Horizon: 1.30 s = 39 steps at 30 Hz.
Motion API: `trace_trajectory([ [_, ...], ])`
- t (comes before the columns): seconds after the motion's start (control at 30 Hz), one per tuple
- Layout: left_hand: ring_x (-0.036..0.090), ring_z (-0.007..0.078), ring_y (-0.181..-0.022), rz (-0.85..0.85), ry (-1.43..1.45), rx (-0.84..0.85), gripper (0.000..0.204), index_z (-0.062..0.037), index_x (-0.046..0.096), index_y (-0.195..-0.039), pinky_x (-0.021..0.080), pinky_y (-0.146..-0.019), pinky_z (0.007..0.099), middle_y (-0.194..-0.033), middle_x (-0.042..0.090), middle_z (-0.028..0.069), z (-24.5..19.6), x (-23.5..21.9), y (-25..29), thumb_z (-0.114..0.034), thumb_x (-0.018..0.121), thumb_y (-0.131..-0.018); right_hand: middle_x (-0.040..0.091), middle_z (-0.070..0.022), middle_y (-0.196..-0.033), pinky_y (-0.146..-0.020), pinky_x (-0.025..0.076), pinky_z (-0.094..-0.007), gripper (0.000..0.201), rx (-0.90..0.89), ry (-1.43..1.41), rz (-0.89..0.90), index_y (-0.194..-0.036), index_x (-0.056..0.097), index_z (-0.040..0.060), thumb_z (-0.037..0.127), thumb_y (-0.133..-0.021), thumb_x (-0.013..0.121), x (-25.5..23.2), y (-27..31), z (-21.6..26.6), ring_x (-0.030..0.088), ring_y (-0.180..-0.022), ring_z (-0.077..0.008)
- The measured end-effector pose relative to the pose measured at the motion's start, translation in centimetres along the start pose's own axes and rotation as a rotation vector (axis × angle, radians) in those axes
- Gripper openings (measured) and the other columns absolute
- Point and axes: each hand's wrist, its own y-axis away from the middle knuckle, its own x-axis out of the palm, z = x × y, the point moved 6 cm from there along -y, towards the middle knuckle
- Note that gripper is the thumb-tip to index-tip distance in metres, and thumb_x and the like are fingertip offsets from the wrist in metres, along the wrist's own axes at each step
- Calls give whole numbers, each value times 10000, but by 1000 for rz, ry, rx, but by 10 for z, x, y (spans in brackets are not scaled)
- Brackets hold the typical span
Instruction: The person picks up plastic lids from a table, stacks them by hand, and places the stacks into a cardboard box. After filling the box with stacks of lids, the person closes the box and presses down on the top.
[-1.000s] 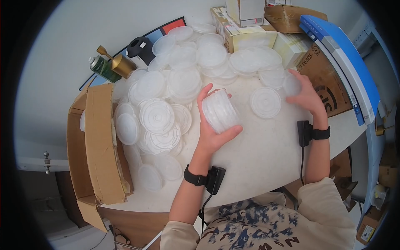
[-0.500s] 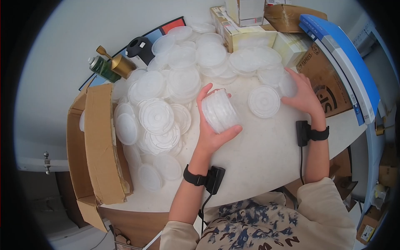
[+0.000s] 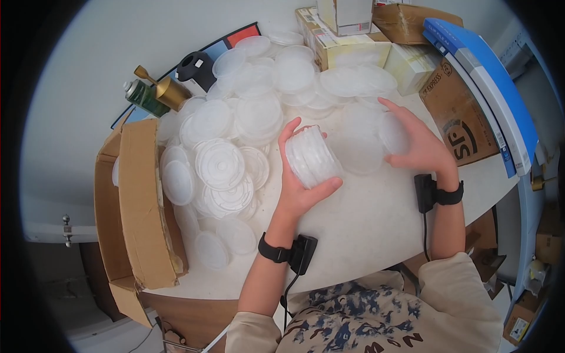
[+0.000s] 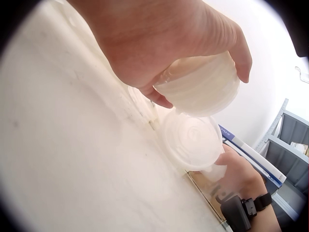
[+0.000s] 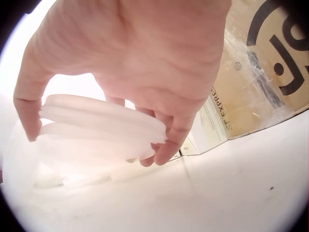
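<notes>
My left hand [image 3: 300, 191] grips a thick stack of translucent round lids [image 3: 312, 157] on edge above the table; the left wrist view shows the stack [image 4: 203, 87] between thumb and fingers. To its right, my right hand [image 3: 422, 141] holds a few lids [image 3: 394, 134], with thumb and fingers round their rims, as the right wrist view shows with the held lids [image 5: 101, 121]. A blurred lid [image 3: 360, 154] lies between the two hands, close to the held stack; whether the right hand's lids touch it, I cannot tell.
Many loose lids [image 3: 259, 115] spread over the table's left and back. An opened cardboard box [image 3: 141, 200] stands at the left edge. Cartons [image 3: 353, 53], a brown box [image 3: 462, 117] and blue folders [image 3: 482, 70] line the back right. A gold pot [image 3: 172, 94] stands at the back left.
My right hand has moved left with its lids, nearer the left hand. The loose lid between the hands has shifted left too. My left hand has stayed in place with its stack.
</notes>
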Motion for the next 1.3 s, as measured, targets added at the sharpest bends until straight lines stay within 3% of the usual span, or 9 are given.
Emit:
trace_trajectory([
  [0.13, 464, 235, -1217, 45, -4, -28, 1101, -118, 165, -1486, 404, -1007, 381, -1287, 411, 86, 0, 2, -1, -154, 850, -625, 470, -209, -1384, -1088, 352, -375, 976, -114, -26, 29, -1483, 335, 89, 174, -596, 733, 6, 2, 0, 460, -1266, -340],
  [0.2, 464, 232, -1207, 64, -20, -48, 1095, -124, 167, -1485, 400, -1010, 378, -1283, 410, 88, 3, 2, 0, -146, 847, -627, 414, -160, -1470, -1124, 311, -358, 1022, -105, -25, 105, -1500, 312, 90, 158, -566, 721, 9, 3, -1, 418, -1332, -302],
  [0.43, 468, 240, -1194, 88, -118, -143, 1073, -146, 184, -1481, 392, -1018, 380, -1270, 410, 101, 8, 5, 2, -136, 843, -635, 445, -150, -1429, -1115, 310, -357, 983, -108, -43, 171, -1469, 365, 74, 169, -554, 712, 6, 3, 3, 438, -1302, -295],
  [0.53, 471, 245, -1193, 85, -114, -157, 1069, -142, 187, -1480, 395, -1017, 385, -1267, 409, 102, 6, 7, 2, -145, 846, -638, 480, -139, -1375, -1104, 316, -352, 942, -133, -33, 70, -1450, 393, 71, 162, -563, 696, 1, 3, 6, 459, -1266, -289],
  [0.6, 473, 246, -1189, 86, -116, -161, 1072, -141, 188, -1480, 396, -1015, 384, -1267, 408, 104, 6, 7, 2, -151, 848, -636, 521, -140, -1283, -1035, 387, -350, 879, -197, -17, -19, -1442, 409, 96, 144, -619, 715, -5, 4, 9, 503, -1179, -302],
  [0.8, 476, 248, -1178, 110, -147, -131, 1086, -141, 187, -1482, 398, -1007, 381, -1265, 404, 112, 9, 6, 2, -181, 857, -629, 523, -134, -1222, -1029, 393, -366, 857, -219, -22, -240, -1429, 431, 105, 120, -617, 705, -13, 2, 10, 508, -1149, -293],
  [1.1, 474, 261, -1181, 141, -177, -118, 1082, -151, 199, -1480, 399, -1002, 389, -1256, 408, 113, 6, 10, 2, -208, 859, -624, 514, -142, -1250, -1032, 401, -374, 814, -164, 84, -341, -1411, 454, 109, 137, -638, 705, -18, 1, 4, 512, -1173, -301],
  [1.3, 471, 267, -1189, 141, -190, -106, 1072, -149, 196, -1478, 396, -1008, 390, -1256, 411, 117, 4, 11, 2, -196, 852, -631, 523, -146, -1310, -1048, 394, -367, 800, -136, 48, -264, -1414, 455, 113, 145, -656, 709, -13, 0, 2, 504, -1218, -295],
])
